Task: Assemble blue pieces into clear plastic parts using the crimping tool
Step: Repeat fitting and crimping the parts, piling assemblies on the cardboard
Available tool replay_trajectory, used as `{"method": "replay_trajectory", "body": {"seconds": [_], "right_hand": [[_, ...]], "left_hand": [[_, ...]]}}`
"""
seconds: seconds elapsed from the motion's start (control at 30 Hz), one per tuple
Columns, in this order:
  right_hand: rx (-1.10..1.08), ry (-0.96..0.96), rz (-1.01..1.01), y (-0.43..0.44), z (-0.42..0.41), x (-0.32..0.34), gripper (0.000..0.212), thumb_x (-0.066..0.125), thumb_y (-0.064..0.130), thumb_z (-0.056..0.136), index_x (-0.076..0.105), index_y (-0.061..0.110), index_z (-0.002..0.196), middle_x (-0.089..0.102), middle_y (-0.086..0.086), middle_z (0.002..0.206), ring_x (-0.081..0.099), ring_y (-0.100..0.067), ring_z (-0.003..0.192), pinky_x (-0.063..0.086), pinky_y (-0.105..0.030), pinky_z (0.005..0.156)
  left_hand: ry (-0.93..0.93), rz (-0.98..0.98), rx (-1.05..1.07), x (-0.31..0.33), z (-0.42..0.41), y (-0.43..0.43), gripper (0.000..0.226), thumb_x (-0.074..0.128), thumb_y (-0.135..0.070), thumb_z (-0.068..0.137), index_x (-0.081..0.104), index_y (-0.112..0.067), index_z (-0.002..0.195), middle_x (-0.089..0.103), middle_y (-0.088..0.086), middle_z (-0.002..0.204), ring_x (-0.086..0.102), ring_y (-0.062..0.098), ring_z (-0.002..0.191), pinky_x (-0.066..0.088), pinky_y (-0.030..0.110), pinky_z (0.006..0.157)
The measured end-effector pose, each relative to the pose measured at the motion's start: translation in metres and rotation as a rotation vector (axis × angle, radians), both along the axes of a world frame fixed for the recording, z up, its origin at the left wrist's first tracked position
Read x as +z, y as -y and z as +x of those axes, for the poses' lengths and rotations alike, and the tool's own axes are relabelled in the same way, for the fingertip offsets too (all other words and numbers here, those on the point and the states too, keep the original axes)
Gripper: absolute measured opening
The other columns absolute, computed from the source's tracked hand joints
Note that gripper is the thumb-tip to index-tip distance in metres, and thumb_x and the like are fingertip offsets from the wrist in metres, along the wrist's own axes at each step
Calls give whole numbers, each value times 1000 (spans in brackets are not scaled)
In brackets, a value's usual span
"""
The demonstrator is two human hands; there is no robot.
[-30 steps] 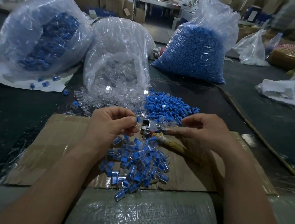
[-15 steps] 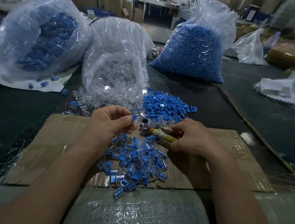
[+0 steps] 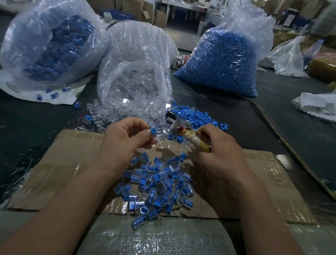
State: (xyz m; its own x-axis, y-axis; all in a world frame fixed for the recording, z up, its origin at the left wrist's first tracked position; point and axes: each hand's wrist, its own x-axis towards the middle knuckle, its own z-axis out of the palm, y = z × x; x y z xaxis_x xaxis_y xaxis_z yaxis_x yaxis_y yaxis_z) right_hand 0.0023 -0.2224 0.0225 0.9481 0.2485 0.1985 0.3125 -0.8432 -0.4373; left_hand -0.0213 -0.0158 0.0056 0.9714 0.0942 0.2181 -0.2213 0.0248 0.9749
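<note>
Piece pinched, tool clenched

My left hand point(image 3: 127, 143) pinches a blue piece point(image 3: 153, 131) with a clear plastic part point(image 3: 156, 141) at thumb and forefinger; my right hand point(image 3: 221, 156) grips the crimping tool point(image 3: 195, 140), its head just right of the piece, not touching

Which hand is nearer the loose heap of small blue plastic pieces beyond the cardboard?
Right. The right hand, gripping the tape-wrapped crimping tool, sits just before the heap; the left hand is farther left.

A small factory or assembly workshop. A bulk bag of blue pieces point(image 3: 220, 58), a bag of clear parts point(image 3: 135, 72) and a bag of joined pieces point(image 3: 51, 43) crowd a dark table point(image 3: 28, 125). Cardboard boxes point(image 3: 134, 4) and more worktables point(image 3: 185, 7) stand behind.
</note>
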Motion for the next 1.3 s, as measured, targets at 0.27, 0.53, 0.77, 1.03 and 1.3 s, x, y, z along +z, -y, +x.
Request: {"method": "replay_trajectory", "body": {"seconds": [0.27,0.53,0.77,1.03,1.3], "right_hand": [[136,-146,32,-8,-5,1,33,67,25,80,42,33,101,49,7,101,45,-11,91,35,-28,71],[145,-181,41,-8,-5,2,31,68,25,80,45,31,100,52,8,96,46,-8,83,33,-22,63],[151,-161,-20,-9,-6,3,26,65,22,81,53,31,102,55,6,97,49,-12,87,39,-29,74],[106,-97,-55,-13,-8,4,28,65,16,77,59,29,101,60,6,92,53,-14,85,47,-35,76],[117,-62,-79,-11,-6,2,39,65,21,80,57,26,118,53,8,93,49,-11,87,41,-29,75]], "left_hand": [[21,35,47,2,0,1,17,56,5,83,60,-11,77,67,-1,64,65,9,61,51,15,57],[35,91,50,3,-2,3,21,57,7,82,60,-13,76,65,-1,63,64,5,58,51,13,57],[43,157,59,3,-2,2,23,58,6,82,60,-16,75,65,3,68,64,3,59,51,12,57],[52,205,103,1,-3,1,26,59,6,82,59,-18,74,64,-1,65,63,1,58,50,11,57],[42,223,116,1,-3,1,24,60,4,82,60,-19,74,65,-1,66,64,3,59,51,12,57]]}}
